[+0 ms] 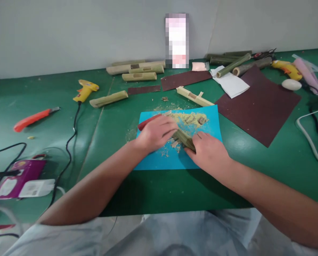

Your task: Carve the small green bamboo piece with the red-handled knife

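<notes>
My right hand (pixel 209 151) is closed around the near right end of a green bamboo piece (pixel 184 139), thumb along its near side. My left hand (pixel 157 132) curls over the far left end of that bamboo, fingers slightly blurred. Both hands rest low over a bright blue sheet (pixel 213 124). Behind my left hand lies a red-handled tool (pixel 148 122), partly covered by the hand, so its kind is unclear. Pale yellow shavings (pixel 192 118) are heaped on the sheet beyond the bamboo. More wood chips (pixel 176 143) are scattered below it.
A cut bamboo piece (pixel 196 97) lies just past the sheet. Brown sandpaper (pixel 262 110) spreads to the right beside a white egg-shaped object (pixel 291 84). Leftward are a yellow glue gun (pixel 85 90) with its cord, an orange-handled cutter (pixel 33 119) and a purple box (pixel 28 174).
</notes>
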Motion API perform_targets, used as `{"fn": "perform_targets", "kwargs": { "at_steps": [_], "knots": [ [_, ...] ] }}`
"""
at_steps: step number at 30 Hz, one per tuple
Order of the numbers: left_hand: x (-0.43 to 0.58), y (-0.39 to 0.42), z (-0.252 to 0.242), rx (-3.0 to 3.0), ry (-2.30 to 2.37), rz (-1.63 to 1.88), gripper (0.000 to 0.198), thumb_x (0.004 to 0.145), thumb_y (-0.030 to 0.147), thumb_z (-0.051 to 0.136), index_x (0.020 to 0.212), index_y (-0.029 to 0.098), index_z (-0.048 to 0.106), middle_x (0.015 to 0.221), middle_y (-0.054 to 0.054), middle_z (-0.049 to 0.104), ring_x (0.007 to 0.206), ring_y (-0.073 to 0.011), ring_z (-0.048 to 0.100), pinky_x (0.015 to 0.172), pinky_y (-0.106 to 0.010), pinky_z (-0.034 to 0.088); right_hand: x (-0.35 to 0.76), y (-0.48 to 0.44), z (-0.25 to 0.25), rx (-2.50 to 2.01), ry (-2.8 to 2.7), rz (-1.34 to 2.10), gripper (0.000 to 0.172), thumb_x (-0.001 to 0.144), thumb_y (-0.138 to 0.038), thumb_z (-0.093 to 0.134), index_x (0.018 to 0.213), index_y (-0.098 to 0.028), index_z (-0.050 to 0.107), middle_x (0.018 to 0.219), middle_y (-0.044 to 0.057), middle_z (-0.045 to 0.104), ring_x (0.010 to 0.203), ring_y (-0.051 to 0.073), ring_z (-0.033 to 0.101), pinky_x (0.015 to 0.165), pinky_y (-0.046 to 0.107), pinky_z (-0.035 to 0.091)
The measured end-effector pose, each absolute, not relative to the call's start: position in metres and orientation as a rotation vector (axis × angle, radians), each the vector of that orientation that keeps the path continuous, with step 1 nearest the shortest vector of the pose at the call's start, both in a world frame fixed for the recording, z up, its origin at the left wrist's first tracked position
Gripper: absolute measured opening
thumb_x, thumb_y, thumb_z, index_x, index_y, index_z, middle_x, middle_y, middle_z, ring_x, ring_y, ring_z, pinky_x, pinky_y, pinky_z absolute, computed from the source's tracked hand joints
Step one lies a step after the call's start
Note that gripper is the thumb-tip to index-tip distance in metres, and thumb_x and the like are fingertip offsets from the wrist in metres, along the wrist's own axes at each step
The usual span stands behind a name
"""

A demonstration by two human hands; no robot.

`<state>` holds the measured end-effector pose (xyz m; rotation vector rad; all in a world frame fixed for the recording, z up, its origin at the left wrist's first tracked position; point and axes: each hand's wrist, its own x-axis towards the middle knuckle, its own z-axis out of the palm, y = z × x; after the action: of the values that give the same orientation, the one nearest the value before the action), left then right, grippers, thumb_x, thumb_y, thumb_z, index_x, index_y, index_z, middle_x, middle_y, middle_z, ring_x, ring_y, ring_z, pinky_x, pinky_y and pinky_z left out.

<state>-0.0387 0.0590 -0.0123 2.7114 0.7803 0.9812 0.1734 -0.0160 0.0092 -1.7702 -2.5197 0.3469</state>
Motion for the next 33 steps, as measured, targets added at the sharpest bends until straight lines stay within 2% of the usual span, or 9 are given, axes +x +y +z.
{"fn": "perform_targets", "kwargs": {
  "at_steps": [3,14,26,29,33],
  "knots": [
    [-0.0403,0.0598,-0.0124,2.750,0.813,0.972,0.018,0.102,0.020,0.056,0.099,0.018,0.074,0.100,-0.007,0.075,0.096,-0.0198,0.070,0.089,-0.036,0.059,0.1730,-0.0160,0.0077,-1.765,-2.513,0.329,0.022,0.098,-0.034,0.061,0.101,-0.014,0.070,0.099,0.014,0.071,0.094,0.028,0.068,0.070,0.035,0.045],
    [-0.0387,0.0590,-0.0123,2.772,0.687,0.948,0.016,0.102,0.018,0.056,0.097,0.017,0.072,0.097,-0.007,0.072,0.090,-0.0176,0.067,0.083,-0.032,0.057,0.1726,-0.0164,0.0026,-1.741,-2.498,0.272,0.020,0.097,-0.035,0.063,0.097,-0.015,0.068,0.094,0.013,0.070,0.087,0.026,0.065,0.067,0.034,0.042],
    [-0.0400,0.0583,-0.0125,2.743,0.660,0.908,0.016,0.103,0.019,0.055,0.102,0.016,0.071,0.100,-0.007,0.071,0.093,-0.0173,0.066,0.085,-0.033,0.057,0.1716,-0.0172,0.0046,-1.749,-2.511,0.294,0.023,0.097,-0.036,0.063,0.099,-0.014,0.069,0.096,0.014,0.070,0.090,0.027,0.066,0.069,0.035,0.042],
    [-0.0401,0.0585,-0.0124,2.758,0.750,0.954,0.018,0.103,0.020,0.055,0.097,0.018,0.071,0.097,-0.007,0.071,0.093,-0.0188,0.066,0.085,-0.035,0.057,0.1711,-0.0165,0.0050,-1.756,-2.495,0.299,0.023,0.098,-0.036,0.062,0.100,-0.014,0.069,0.097,0.014,0.070,0.091,0.028,0.067,0.069,0.035,0.043],
    [-0.0361,0.0546,-0.0129,2.756,0.661,0.842,0.018,0.104,0.020,0.053,0.099,0.018,0.070,0.098,-0.007,0.070,0.089,-0.0175,0.065,0.082,-0.033,0.056,0.1705,-0.0155,0.0036,-1.770,-2.489,0.308,0.023,0.097,-0.036,0.063,0.099,-0.015,0.069,0.095,0.013,0.070,0.091,0.028,0.067,0.068,0.035,0.042]
  ]
}}
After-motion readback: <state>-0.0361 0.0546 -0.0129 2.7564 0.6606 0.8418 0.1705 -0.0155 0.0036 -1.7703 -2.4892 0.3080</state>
